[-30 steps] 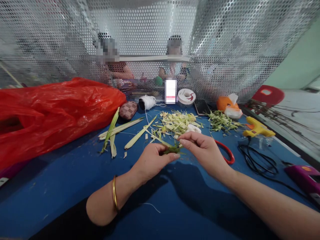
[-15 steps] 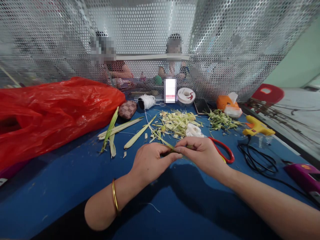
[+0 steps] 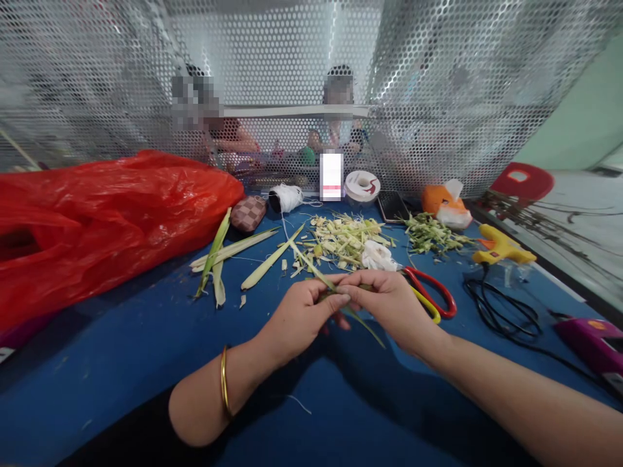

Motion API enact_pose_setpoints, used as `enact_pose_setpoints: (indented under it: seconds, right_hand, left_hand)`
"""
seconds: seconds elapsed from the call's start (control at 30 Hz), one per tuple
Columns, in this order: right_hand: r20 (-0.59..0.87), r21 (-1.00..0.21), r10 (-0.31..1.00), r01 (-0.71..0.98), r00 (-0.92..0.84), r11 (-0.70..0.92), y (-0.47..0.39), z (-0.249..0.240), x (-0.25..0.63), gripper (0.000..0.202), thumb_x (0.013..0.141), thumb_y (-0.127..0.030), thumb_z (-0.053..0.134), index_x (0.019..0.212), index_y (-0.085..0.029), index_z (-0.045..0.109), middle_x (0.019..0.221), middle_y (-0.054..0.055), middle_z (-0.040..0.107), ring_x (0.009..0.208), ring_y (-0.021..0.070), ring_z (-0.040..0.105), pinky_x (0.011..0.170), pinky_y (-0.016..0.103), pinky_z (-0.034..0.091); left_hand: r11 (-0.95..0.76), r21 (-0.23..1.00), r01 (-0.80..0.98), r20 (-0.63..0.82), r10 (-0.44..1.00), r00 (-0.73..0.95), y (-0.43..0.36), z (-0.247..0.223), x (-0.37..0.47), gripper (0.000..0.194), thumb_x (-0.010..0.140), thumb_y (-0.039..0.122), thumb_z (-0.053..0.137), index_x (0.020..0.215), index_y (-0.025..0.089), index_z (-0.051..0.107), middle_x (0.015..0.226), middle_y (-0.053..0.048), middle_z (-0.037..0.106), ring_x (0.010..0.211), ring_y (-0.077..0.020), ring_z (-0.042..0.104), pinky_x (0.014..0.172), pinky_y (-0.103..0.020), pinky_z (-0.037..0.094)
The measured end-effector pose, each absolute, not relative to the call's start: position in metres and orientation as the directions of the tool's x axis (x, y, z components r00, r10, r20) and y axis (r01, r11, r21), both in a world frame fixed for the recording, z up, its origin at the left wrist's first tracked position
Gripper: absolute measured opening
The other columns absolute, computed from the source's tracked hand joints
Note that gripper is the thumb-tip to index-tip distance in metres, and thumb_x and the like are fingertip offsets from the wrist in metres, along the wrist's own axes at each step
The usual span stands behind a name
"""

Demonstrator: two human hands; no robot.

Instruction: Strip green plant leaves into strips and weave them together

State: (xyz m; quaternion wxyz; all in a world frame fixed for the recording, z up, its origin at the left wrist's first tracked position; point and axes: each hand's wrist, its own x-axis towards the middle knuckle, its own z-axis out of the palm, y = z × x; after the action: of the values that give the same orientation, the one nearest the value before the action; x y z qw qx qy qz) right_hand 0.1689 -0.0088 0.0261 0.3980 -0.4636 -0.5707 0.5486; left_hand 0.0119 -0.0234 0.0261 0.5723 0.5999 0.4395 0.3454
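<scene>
A narrow green leaf strip (image 3: 363, 322) runs slantwise between my hands, one end reaching up toward the scraps and the thin tip hanging over the table. My left hand (image 3: 302, 314) pinches it between thumb and fingers. Close against the left, my right hand (image 3: 389, 301) grips the same strip, the fingertips of both hands meeting. Something greenish is partly hidden under the fingers. Just beyond my right hand lie scissors (image 3: 446, 303) with red and yellow handles. Several longer leaf pieces (image 3: 267, 267) lie to the left of the hands.
Chopped leaf scraps (image 3: 343, 240) and a green pile (image 3: 433, 233) lie ahead. A red plastic bag (image 3: 107, 227) fills the left. A white thread spool (image 3: 288, 196), phone (image 3: 393, 206), tissue pack (image 3: 445, 206) and yellow glue gun (image 3: 503, 246) sit around. People are behind a perforated screen (image 3: 272, 58).
The leaf strip's thin tip now shows below my hands, pointing down to the right. My left hand has shifted slightly right, and more of the scissors' yellow handle is visible.
</scene>
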Motion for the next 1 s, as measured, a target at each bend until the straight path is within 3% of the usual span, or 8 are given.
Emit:
enact_pose_setpoints:
  seconds: [0.07, 0.13, 0.33, 0.5, 0.67, 0.83, 0.9, 1.0]
  right_hand:
    - [-0.02, -0.992, 0.962, 0.124, -0.274, 0.015, -0.007, 0.025, 0.171, 0.016, 0.076, -0.029, 0.063, 0.066, -0.017, 0.067, 0.056, -0.003, 0.055, 0.055, 0.011, 0.05, 0.058, 0.026, 0.043]
    - [0.055, -0.981, 0.95, 0.162, -0.306, 0.109, -0.004, 0.024, 0.174, 0.018, 0.082, -0.03, 0.058, 0.072, -0.018, 0.066, 0.061, -0.001, 0.057, 0.063, 0.013, 0.053, 0.064, 0.027, 0.043]
    - [0.226, -0.877, 0.931, 0.357, -0.285, 0.322, 0.0, 0.02, 0.181, 0.01, 0.086, -0.027, 0.053, 0.089, -0.019, 0.059, 0.059, -0.006, 0.043, 0.054, 0.0111, 0.041, 0.053, 0.025, 0.035]
    - [0.222, -0.855, 0.901, 0.37, -0.372, 0.363, -0.002, 0.017, 0.183, 0.01, 0.088, -0.024, 0.051, 0.095, -0.019, 0.056, 0.06, -0.006, 0.044, 0.054, 0.0109, 0.042, 0.055, 0.025, 0.038]
    - [0.306, -0.805, 0.891, 0.409, -0.335, 0.43, -0.003, 0.018, 0.184, 0.01, 0.089, -0.024, 0.05, 0.095, -0.019, 0.057, 0.059, -0.006, 0.039, 0.052, 0.0109, 0.038, 0.052, 0.025, 0.033]
    - [0.287, -0.794, 0.908, 0.454, -0.305, 0.403, -0.001, 0.017, 0.183, 0.014, 0.091, -0.026, 0.048, 0.099, -0.019, 0.057, 0.062, -0.004, 0.046, 0.054, 0.0122, 0.043, 0.053, 0.025, 0.036]
    - [0.356, -0.728, 0.89, 0.512, -0.284, 0.455, 0.0, 0.019, 0.184, 0.016, 0.09, -0.026, 0.049, 0.101, -0.019, 0.057, 0.069, -0.001, 0.055, 0.062, 0.0146, 0.051, 0.06, 0.027, 0.041]
    - [0.589, -0.511, 0.775, 0.638, -0.228, 0.576, -0.001, 0.025, 0.188, 0.015, 0.088, -0.028, 0.055, 0.098, -0.018, 0.061, 0.095, 0.009, 0.063, 0.091, 0.0234, 0.056, 0.08, 0.037, 0.041]
  left_hand:
    - [0.151, 0.986, 0.067, -0.165, 0.93, 0.328, -0.023, 0.027, 0.013, 0.04, 0.086, 0.031, 0.058, 0.124, 0.018, 0.06, 0.07, -0.002, 0.069, 0.048, -0.0072, 0.052, 0.043, -0.018, 0.031]
    - [0.209, 0.978, 0.004, -0.2, 0.935, 0.292, -0.022, 0.029, 0.011, 0.039, 0.084, 0.03, 0.061, 0.121, 0.018, 0.063, 0.074, -0.002, 0.069, 0.043, -0.0038, 0.045, 0.042, -0.018, 0.027]
    - [0.357, 0.934, -0.016, -0.336, 0.893, 0.3, -0.022, 0.033, 0.006, 0.034, 0.071, 0.031, 0.073, 0.101, 0.016, 0.069, 0.082, -0.004, 0.071, 0.042, -0.0012, 0.044, 0.042, -0.018, 0.021]
    - [0.36, 0.931, 0.06, -0.353, 0.848, 0.395, -0.024, 0.035, 0.007, 0.019, 0.071, 0.027, 0.07, 0.084, 0.013, 0.069, 0.077, -0.003, 0.07, 0.041, -0.0018, 0.041, 0.041, -0.019, 0.025]
    - [0.367, 0.925, 0.097, -0.371, 0.816, 0.444, -0.023, 0.033, 0.002, 0.02, 0.075, 0.028, 0.067, 0.089, 0.015, 0.07, 0.076, -0.002, 0.068, 0.041, -0.0018, 0.041, 0.04, -0.019, 0.022]
    - [0.394, 0.915, 0.089, -0.393, 0.818, 0.42, -0.023, 0.034, 0.001, 0.024, 0.072, 0.029, 0.07, 0.091, 0.015, 0.07, 0.076, -0.002, 0.067, 0.044, -0.0028, 0.043, 0.041, -0.019, 0.019]
    - [0.398, 0.914, 0.081, -0.396, 0.829, 0.394, -0.023, 0.035, 0.002, 0.024, 0.071, 0.029, 0.07, 0.091, 0.015, 0.07, 0.074, -0.002, 0.067, 0.044, -0.0031, 0.043, 0.04, -0.019, 0.019]
    - [0.347, 0.936, 0.054, -0.346, 0.885, 0.312, -0.021, 0.035, 0.002, 0.025, 0.071, 0.029, 0.07, 0.091, 0.014, 0.071, 0.072, -0.001, 0.065, 0.043, -0.0028, 0.041, 0.039, -0.019, 0.021]
